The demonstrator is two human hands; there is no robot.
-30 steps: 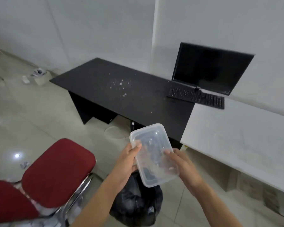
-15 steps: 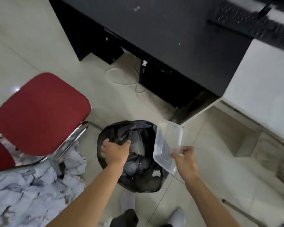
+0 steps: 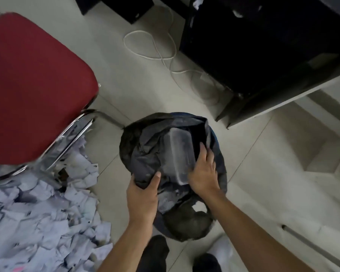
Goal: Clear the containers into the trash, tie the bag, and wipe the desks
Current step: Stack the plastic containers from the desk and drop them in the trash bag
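Pale tiled floor [image 3: 141, 91] fills most of the view.

Red padded chair seat [image 3: 33, 85], upper left of the frame, on a chrome tube frame [image 3: 73, 138].

Black desk [image 3: 263, 46], upper right; I see its dark underside and side panel from above.

Heap of torn white paper [image 3: 37, 222], lower left, spreading out from under the chair frame.

Black trash bag [image 3: 137, 146], centre of the frame, standing on the floor with its mouth open towards me. It sits below the desk corner and just right of the chair leg.

White cable [image 3: 155, 48], upper centre, looped loosely on the tiles beside the desk.

Clear plastic container [image 3: 180, 152], rectangular, lying inside the mouth of the bag, tilted, long side running up and down the frame. Black plastic surrounds it on the left and at the top.

My left hand [image 3: 142, 195], just below and left of the container, grasps the near rim of the bag, thumb on top and a fold of plastic bunched under it. It does not touch the container.

My right hand [image 3: 202, 171], lower right of the container, is laid against its near end and right edge, fingers stretched out along it, pressing rather than curling round. The container lies between my two hands, nearer the right.
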